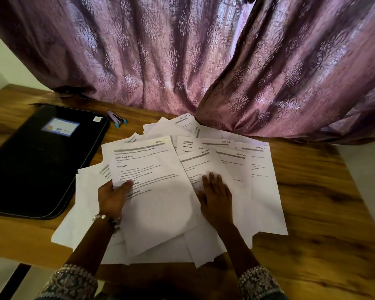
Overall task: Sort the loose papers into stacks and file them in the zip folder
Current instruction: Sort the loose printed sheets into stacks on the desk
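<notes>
- A wooden table [325,215] stood against a purple patterned curtain [204,61], whose folds hung down onto the far edge of the tabletop.
- A loose spread of white printed papers [236,169] covered the middle of the table, overlapping one another at different angles, some reaching back to touch the curtain.
- Several sheets carried a grey bar and a "SECTION" heading in the top corner; the smaller print was too blurred to read.
- The left hand [112,195] gripped the left edge of the top sheet [152,180], thumb lying across the printed face and fingers tucked out of sight beneath it.
- That sheet lay on top of the pile, near its middle; I could not tell whether it was raised off the papers below.
- A beaded bracelet [108,219] circled the left wrist.
- The right hand [214,200] rested flat on the pile just to the right of that sheet, palm down, fingers straight and close together, gripping nothing.
- Both forearms came out of embroidered sleeve cuffs [256,280] at the near edge.
- A black zip folder [37,167] lay flat and closed on the left of the table, a small card showing in its front window, its right edge just beside the papers.
- A small stapler [117,120] with blue ends lay behind the folder's far right corner, apart from the papers.
</notes>
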